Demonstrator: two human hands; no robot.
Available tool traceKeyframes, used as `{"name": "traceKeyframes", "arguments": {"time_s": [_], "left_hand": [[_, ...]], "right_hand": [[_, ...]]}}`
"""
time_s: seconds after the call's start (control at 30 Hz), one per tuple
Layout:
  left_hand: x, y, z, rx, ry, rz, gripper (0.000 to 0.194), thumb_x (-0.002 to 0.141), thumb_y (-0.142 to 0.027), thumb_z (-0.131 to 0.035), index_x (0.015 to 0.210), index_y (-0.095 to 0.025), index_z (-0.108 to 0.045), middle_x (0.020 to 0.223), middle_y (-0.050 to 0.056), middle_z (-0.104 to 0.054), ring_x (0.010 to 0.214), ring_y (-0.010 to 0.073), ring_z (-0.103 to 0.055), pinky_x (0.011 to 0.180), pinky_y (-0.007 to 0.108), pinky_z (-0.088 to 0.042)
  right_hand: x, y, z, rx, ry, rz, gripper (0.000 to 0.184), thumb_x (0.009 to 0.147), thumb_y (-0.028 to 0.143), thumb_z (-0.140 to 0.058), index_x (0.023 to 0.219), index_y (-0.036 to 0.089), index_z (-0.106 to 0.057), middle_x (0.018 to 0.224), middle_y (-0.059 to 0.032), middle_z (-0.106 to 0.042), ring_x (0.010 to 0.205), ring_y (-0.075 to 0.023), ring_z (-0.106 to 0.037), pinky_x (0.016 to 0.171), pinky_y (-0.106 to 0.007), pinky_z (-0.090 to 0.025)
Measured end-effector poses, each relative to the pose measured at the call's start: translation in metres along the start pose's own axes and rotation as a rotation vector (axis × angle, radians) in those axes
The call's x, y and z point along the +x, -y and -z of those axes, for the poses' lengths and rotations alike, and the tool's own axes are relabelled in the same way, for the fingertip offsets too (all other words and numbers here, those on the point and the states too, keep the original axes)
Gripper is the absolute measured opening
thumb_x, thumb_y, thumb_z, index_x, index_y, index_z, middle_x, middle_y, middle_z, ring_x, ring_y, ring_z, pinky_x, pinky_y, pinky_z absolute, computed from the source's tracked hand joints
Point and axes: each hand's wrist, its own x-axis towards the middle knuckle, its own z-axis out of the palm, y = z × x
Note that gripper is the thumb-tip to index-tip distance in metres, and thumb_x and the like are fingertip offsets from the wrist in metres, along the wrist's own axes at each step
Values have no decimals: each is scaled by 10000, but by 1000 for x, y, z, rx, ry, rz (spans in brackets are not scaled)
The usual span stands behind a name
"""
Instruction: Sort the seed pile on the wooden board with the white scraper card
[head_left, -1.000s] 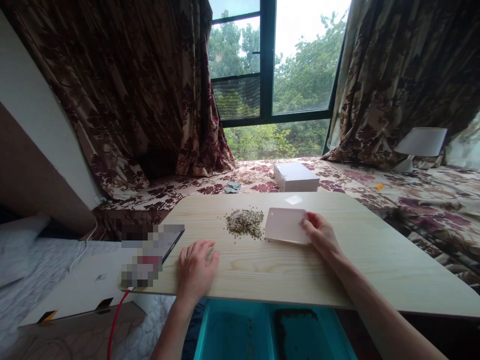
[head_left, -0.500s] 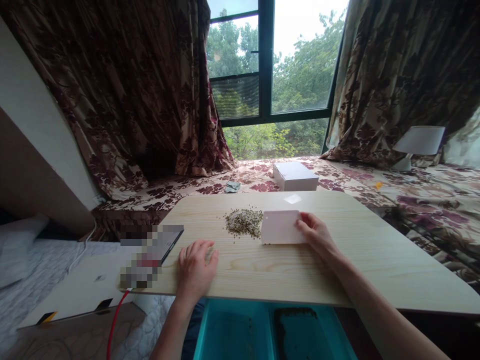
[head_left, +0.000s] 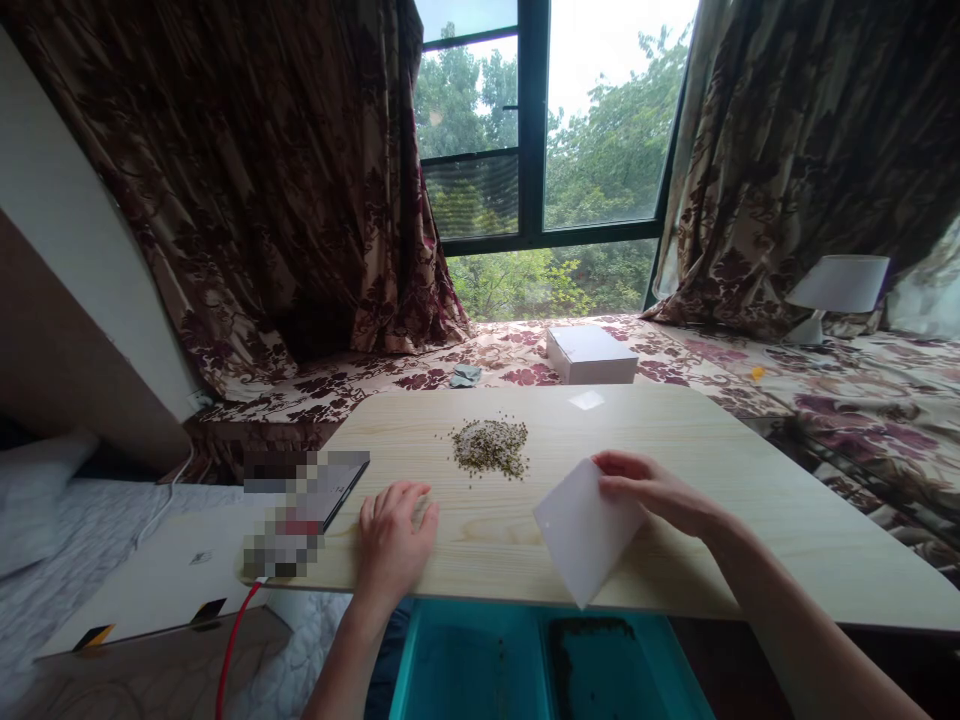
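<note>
My right hand [head_left: 649, 487] pinches a flat white plastic scraper [head_left: 589, 530] by its upper right edge. The scraper is tilted, one corner pointing down over the table's near edge. My left hand [head_left: 397, 530] rests on the light wooden table [head_left: 480, 560], fingers loosely spread, holding nothing. Ahead of both hands lies a heap of small green beans mixed with white grains [head_left: 490, 447], apart from the scraper. Below the near edge is a turquoise bin [head_left: 401, 665] with two compartments; dark bits line part of the right one.
A device with a blurred screen [head_left: 341, 490] and a red cable [head_left: 231, 640] sits at the table's left end. Behind the table are a white box [head_left: 592, 350], a grey cloth [head_left: 466, 376] and a lamp [head_left: 844, 285]. A white slip [head_left: 586, 400] lies near the far edge.
My right hand has drawn the scraper away from the heap toward me and turned it so a corner points down. My left hand stays in place.
</note>
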Motion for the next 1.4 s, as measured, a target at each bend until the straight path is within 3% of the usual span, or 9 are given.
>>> {"name": "traceKeyframes", "arguments": {"time_s": [0.1, 0.27, 0.37, 0.6, 1.0, 1.4], "left_hand": [[0, 0, 0, 1, -11, -6, 228, 804, -301, -492, 958, -235, -647, 1051, 51, -666, 1005, 232, -573, 985, 434, -342], [1, 0, 1, -3, -4, -21, 223, 814, -303, -483, 957, -233, -640, 1042, 47, -666, 1003, 223, -572, 965, 416, -357], [1, 1, 0, 5, -23, -35, 212, 803, -299, -498, 942, -233, -645, 1030, 47, -668, 1003, 224, -572, 951, 405, -372], [1, 2, -1, 5, -58, -54, 212, 794, -303, -517, 943, -231, -651, 1041, 54, -670, 1082, 247, -537, 974, 420, -363], [-1, 0, -1, 7, -36, -40, 221, 809, -313, -508, 961, -227, -643, 1049, 51, -674, 1103, 258, -529, 998, 444, -339], [0, 1, -1, 2, -32, -34, 222, 798, -313, -509, 955, -237, -647, 1047, 50, -674, 1100, 252, -527, 1001, 437, -339]], "right_hand": [[3, 1, -2, 29, -74, 51, 304, 655, 416, -700, 849, 183, -670, 811, -37, -667, 716, -180, -576, 615, -272, -424], [24, -13, -11, 131, -500, 172, 364, 637, 447, -689, 892, 192, -639, 864, -65, -693, 745, -197, -605, 644, -299, -463], [32, -21, -16, 136, -601, 207, 348, 667, 435, -666, 910, 189, -623, 886, -73, -698, 754, -196, -622, 651, -306, -484], [35, -24, -22, 108, -664, 248, 319, 695, 405, -644, 920, 182, -603, 882, -74, -697, 761, -187, -635, 680, -313, -507], [38, -24, -26, 79, -607, 256, 289, 686, 377, -632, 897, 182, -595, 844, -69, -686, 739, -181, -628, 661, -304, -498], [34, -21, -25, 39, -647, 248, 249, 697, 350, -605, 882, 185, -605, 865, -68, -690, 772, -199, -629, 685, -322, -496]]}}
